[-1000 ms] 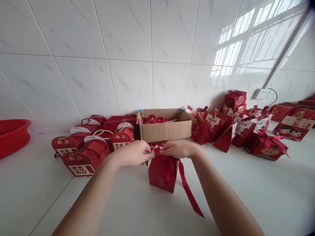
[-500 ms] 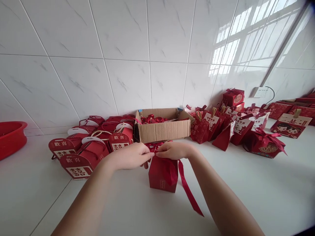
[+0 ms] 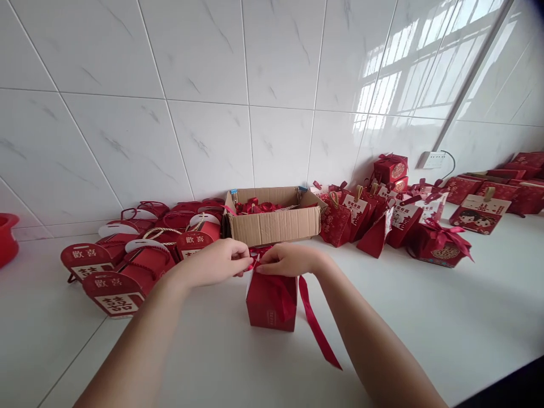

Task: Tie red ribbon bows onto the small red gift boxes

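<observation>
A small red gift box (image 3: 260,309) stands upright on the white counter in front of me. A dark red satin ribbon (image 3: 319,331) runs over its top, and one long tail trails down the right side onto the counter. My left hand (image 3: 223,262) is closed in a pinch at the box's upper left, with a bit of red ribbon at its fingertips. Across the top edge lies my right hand (image 3: 293,259), its thumb and fingers pressed together on the ribbon. A small pale sliver shows between the two hands. The fingers partly hide the box top.
Behind the hands sits an open cardboard box (image 3: 276,226) with red ribbon pieces in it. Red handled boxes (image 3: 117,292) crowd the left, near a red basin (image 3: 6,241). Several decorated gift boxes (image 3: 442,246) stand at the right, below a wall socket (image 3: 432,160).
The view has turned slightly right, so everything appears shifted left. My left hand has drawn a little away from my right hand, opening a small gap at the box top.
</observation>
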`<state>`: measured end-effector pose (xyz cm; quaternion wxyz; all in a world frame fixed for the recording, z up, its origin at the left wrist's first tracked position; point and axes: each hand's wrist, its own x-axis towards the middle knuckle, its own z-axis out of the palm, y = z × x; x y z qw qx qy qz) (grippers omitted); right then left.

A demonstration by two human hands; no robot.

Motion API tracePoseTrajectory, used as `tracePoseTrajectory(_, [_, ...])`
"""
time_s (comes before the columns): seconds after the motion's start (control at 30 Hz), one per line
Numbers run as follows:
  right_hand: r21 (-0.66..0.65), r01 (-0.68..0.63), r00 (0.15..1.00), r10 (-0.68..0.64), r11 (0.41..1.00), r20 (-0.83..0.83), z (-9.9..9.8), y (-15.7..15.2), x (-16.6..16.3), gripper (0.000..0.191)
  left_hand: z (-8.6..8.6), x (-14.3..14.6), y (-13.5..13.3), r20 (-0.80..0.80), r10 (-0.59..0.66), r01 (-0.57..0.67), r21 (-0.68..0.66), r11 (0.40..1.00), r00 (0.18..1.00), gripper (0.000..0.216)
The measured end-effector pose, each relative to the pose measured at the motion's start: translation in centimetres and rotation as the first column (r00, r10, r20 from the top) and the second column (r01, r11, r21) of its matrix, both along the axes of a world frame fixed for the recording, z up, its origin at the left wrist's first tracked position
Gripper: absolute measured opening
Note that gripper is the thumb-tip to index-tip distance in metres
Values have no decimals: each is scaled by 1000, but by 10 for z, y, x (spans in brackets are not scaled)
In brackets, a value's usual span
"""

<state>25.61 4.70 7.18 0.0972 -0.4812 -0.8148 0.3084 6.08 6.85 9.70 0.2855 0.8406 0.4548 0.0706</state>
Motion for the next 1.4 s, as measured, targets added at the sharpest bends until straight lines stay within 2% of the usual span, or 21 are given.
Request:
tracePoseTrajectory(0.1, [68, 73, 996, -69, 995, -59, 6, -5, 9, 33, 10, -3, -3, 270, 52, -38, -58, 998, 961, 26])
tracePoseTrajectory(0.17, [157, 146, 987, -133, 977, -87, 12, -12, 18, 29, 18, -8, -5, 518, 117, -92, -73, 993, 847, 23])
tracePoseTrajectory(0.2, [204, 191, 981, -178, 960, -82, 15, -16, 23, 27, 22, -11, -5, 647, 143, -117, -83, 990, 749, 20])
tracePoseTrajectory(0.27, [278, 291, 955, -294, 915, -34, 21, -26, 34, 23, 31, -18, -6, 852, 190, -152, -131, 980, 488, 15])
tracePoseTrajectory(0.33, [308, 348, 927, -374, 886, 29, 26, -35, 42, 19, 38, -25, -7, 947, 231, -182, -192, 964, 225, 13])
tracePoseTrajectory(0.37, [296, 344, 925, -376, 891, 56, 28, -39, 45, 17, 41, -28, -8, 962, 242, -211, -213, 954, 125, 13])
tracePoseTrajectory(0.43, [201, 289, 945, -312, 936, 96, 31, -44, 47, 16, 45, -32, -8, 970, 244, -285, -229, 931, 16, 15])
tracePoseTrajectory(0.47, [131, 252, 957, -267, 959, 114, 32, -45, 47, 16, 46, -32, -9, 972, 237, -309, -223, 925, 8, 15])
tracePoseTrajectory(0.5, [60, 221, 965, -228, 973, 131, 32, -44, 46, 18, 45, -33, -9, 972, 231, -324, -207, 923, 37, 14])
tracePoseTrajectory(0.53, [3, 201, 969, -199, 980, 147, 31, -43, 45, 19, 44, -32, -9, 968, 228, -341, -180, 923, 107, 13])
tracePoseTrajectory(0.57, [-34, 189, 970, -181, 981, 159, 30, -41, 43, 22, 42, -31, -9, 949, 227, -362, -138, 922, 219, 12])
tracePoseTrajectory(0.63, [-57, 183, 970, -171, 981, 171, 27, -35, 41, 25, 36, -29, -9, 811, 249, -399, -20, 917, 529, 16])
tracePoseTrajectory(0.7, [-45, 199, 966, -189, 979, 177, 23, -29, 40, 27, 28, -25, -8, 502, 251, -337, 87, 938, 828, 26])
tracePoseTrajectory(0.73, [-37, 218, 961, -208, 975, 183, 21, -26, 40, 30, 24, -23, -8, 315, 209, -253, 107, 961, 926, 30])
tracePoseTrajectory(0.77, [-36, 240, 954, -229, 970, 192, 19, -24, 42, 32, 19, -22, -8, 135, 145, -159, 99, 982, 980, 32])
tracePoseTrajectory(0.83, [-50, 258, 948, -243, 965, 204, 17, -20, 45, 33, 10, -17, -6, -134, 25, -15, 75, 997, 991, 31])
tracePoseTrajectory(0.9, [-67, 222, 958, -205, 973, 199, 16, -19, 47, 26, 1, -12, -5, -246, -23, 49, 102, 994, 969, 27])
tracePoseTrajectory(0.97, [-55, 166, 972, -154, 985, 176, 16, -19, 49, 17, -6, -8, -3, -237, -45, 79, 137, 987, 970, 19])
tracePoseTrajectory(1.07, [-42, 143, 983, -137, 989, 121, 18, -21, 51, 17, -10, -4, -1, -171, -79, 103, 136, 985, 982, 13])
tracePoseTrajectory(1.23, [-54, 169, 980, -162, 984, 112, 19, -21, 55, 25, -4, -6, 2, -143, -80, 95, 102, 990, 987, 24])
tracePoseTrajectory(1.4, [-91, 79, 996, -82, 993, -36, 17, -18, 58, 30, 4, -6, 0, -106, -119, 124, 38, 992, 987, 26])
